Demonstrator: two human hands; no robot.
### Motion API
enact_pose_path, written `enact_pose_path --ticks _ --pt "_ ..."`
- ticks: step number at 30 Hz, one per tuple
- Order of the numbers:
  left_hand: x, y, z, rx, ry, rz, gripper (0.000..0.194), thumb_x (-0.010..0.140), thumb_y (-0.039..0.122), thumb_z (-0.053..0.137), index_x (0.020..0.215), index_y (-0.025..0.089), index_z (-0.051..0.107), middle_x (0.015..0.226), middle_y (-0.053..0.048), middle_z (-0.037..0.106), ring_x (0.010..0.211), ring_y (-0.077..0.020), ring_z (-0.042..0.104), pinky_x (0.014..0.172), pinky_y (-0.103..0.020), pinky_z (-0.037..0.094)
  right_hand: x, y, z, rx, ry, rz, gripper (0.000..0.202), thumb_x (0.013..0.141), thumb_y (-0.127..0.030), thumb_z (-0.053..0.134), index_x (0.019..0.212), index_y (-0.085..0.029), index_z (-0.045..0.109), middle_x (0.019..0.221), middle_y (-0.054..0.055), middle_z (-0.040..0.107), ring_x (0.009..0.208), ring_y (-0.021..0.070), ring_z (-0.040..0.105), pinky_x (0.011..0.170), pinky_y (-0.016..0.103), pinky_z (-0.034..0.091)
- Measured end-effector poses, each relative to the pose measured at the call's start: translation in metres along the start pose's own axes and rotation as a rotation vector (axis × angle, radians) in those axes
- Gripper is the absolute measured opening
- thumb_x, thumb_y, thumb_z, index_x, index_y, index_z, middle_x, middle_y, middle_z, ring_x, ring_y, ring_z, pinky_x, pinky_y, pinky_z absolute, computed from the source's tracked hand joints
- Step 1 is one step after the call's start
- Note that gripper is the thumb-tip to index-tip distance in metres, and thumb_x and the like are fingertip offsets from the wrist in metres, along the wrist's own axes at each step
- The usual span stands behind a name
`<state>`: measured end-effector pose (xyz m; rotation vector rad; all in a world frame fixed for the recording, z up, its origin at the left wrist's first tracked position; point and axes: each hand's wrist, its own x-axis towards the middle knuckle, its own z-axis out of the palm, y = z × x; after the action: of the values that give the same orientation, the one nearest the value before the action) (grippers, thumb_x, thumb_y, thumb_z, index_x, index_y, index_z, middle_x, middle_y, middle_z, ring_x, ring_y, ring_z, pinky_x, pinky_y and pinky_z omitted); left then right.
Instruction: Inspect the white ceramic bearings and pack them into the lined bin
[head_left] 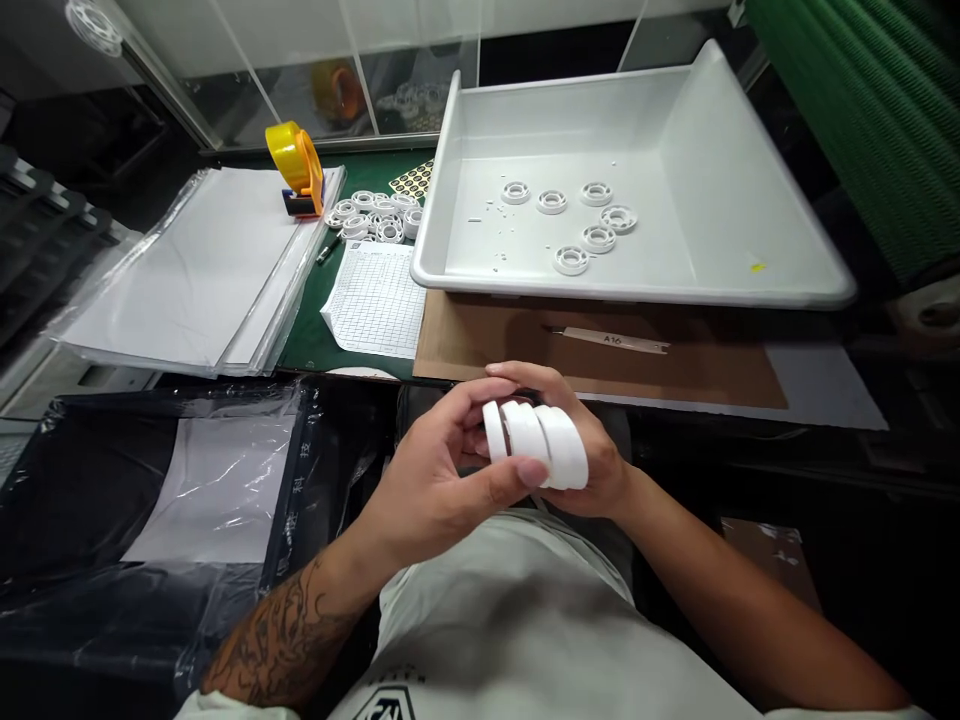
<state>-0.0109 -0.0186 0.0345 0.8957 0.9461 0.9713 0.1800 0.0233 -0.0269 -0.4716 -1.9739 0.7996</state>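
A short stack of white rings (pixel 534 432) is in the person's hands, in front of the body and just off the near edge of the tabletop (pixel 301 328). The left hand (pixel 439 480) grips it, thumb pressed along the near side; the right hand (pixel 596 440) is curled round its right end, so both hands are clamped on the stack. The leftmost ring leans slightly apart from the others.

Along the tabletop's near edge lies a cardboard sheet (pixel 720 350), with a knife (pixel 619 340) marked A16 on it. Beyond stands a white tray (pixel 637 293); 6 loose rings (pixel 598 238) and small white crumbs lie on its floor, and a yellow scrap (pixel 757 267) near its right wall. Left of the tray are a gridded paper (pixel 381 300), a pen (pixel 328 248) and a heap of rings (pixel 379 210). At the tabletop's left edge, a tape dispenser (pixel 304 175) rests on plastic-wrapped sheets (pixel 195 260).
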Motion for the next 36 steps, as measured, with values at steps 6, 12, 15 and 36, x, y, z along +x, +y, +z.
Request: enact_pose_path --ticks 6,12,15,36 --pt "0.003 0.001 0.000 -0.018 -0.051 -0.107 0.054 0.074 0.031 0.098 0.119 0.018 0.071 0.099 -0.004 0.074 0.090 -0.0168 0.070 0.077 -0.023 0.058 -0.001 0.003 0.001 -0.110 0.070 -0.125 0.020 0.113 -0.033 0.060 0.115 -0.020 0.076 0.151 0.013 0.050 0.133 0.0319 0.058 0.110 0.047 0.060" --pt "0.003 -0.003 -0.001 -0.002 -0.040 -0.086 0.047 0.081 0.026 0.092 0.121 0.023 0.069 0.099 -0.001 0.071 0.085 -0.0140 0.069 0.074 -0.021 0.057 -0.002 0.000 -0.001 -0.085 -0.001 -0.079 0.018 0.109 -0.031 0.067 0.119 -0.018 0.073 0.156 0.016 0.043 0.136 0.0341 0.057 0.108 0.047 0.063" --pt "0.001 -0.005 0.000 0.067 -0.040 -0.080 0.050 0.080 0.024 0.093 0.124 0.026 0.068 0.099 0.000 0.072 0.086 -0.0142 0.068 0.075 -0.021 0.056 -0.002 0.000 -0.002 -0.067 -0.017 -0.063 0.027 0.110 -0.039 0.066 0.124 -0.017 0.071 0.158 0.018 0.039 0.136 0.0352 0.058 0.109 0.047 0.062" --pt "0.003 -0.006 0.009 0.116 -0.007 -0.106 0.062 0.062 0.021 0.102 0.117 0.024 0.072 0.091 0.002 0.071 0.078 -0.0129 0.064 0.069 -0.018 0.055 -0.005 0.000 0.007 -0.163 0.142 -0.035 0.048 0.110 -0.040 0.062 0.153 -0.025 0.048 0.148 0.015 0.053 0.130 0.0336 0.062 0.111 0.050 0.057"
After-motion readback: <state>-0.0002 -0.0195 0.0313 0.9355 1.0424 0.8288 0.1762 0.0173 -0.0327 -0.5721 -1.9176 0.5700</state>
